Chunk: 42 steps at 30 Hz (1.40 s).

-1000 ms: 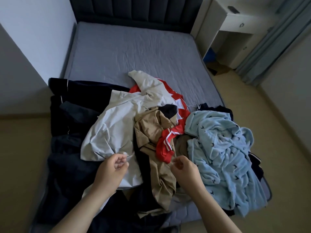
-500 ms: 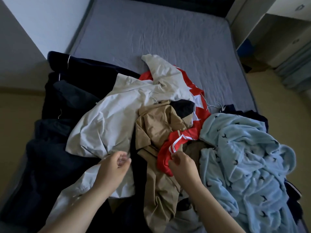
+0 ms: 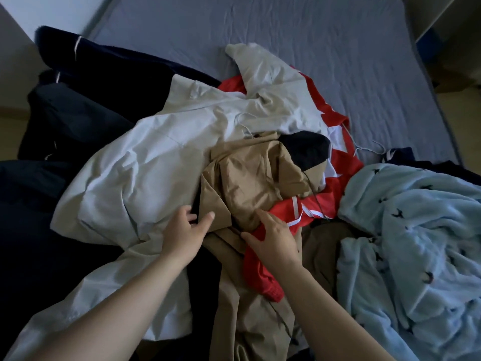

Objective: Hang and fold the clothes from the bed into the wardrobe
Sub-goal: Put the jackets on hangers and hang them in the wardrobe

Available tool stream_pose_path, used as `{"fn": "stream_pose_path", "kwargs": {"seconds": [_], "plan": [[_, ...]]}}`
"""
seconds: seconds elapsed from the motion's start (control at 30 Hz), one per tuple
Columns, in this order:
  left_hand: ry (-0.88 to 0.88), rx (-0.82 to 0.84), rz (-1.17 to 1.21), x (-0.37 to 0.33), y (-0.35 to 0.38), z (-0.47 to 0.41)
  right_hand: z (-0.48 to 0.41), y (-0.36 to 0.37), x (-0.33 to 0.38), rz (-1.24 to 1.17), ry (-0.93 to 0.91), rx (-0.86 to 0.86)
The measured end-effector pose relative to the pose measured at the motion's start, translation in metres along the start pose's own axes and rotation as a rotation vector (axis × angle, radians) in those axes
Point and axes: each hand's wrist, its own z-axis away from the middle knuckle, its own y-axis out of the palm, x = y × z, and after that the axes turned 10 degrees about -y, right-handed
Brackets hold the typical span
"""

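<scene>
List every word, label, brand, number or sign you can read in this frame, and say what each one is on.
None: no readable text shows anywhere in the head view.
The dark marks on the light blue fleece are small printed motifs, not letters.
The white bands on the red garment are plain stripes.
No tag or label is visible on any garment.

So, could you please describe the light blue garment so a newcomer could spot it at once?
On the grey-blue bed, find the clothes pile at its near end. The light blue garment lies at the pile's right, beside the red garment. It alone is fluffy with small dark marks.
</scene>
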Motion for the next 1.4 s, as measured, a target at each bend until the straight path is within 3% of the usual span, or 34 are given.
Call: {"fn": "stream_pose_path", "kwargs": {"seconds": [0.2,0.43,0.53,0.87,1.03,1.17,1.3,1.4], "plan": [[-0.056,0.007,0.099,-0.011,0.025,-0.044,-0.008,0.043,-0.029,0.075,0.023,0.002],[-0.189,0.216,0.259,-0.016,0.061,-0.058,0.006,0.070,-0.049,0.024,0.021,-0.060],[-0.161,0.242,0.288,-0.018,0.078,-0.053,0.010,0.071,-0.054,-0.013,0.031,-0.076],[0.034,0.229,-0.018,0.045,0.069,-0.013,0.043,0.059,-0.057,-0.090,0.096,-0.038],[0.043,0.316,0.082,0.078,0.057,0.016,0.049,0.032,-0.036,-0.180,0.175,-0.025],[0.089,0.352,0.017,0.087,0.044,0.031,0.024,0.018,-0.008,-0.168,0.315,-0.134],[0.064,0.359,-0.072,0.088,0.035,0.042,-0.014,0.020,0.008,-0.276,0.434,-0.110],[0.046,0.356,-0.089,0.087,0.027,0.042,-0.016,0.031,0.001,-0.257,0.409,-0.136]]}}
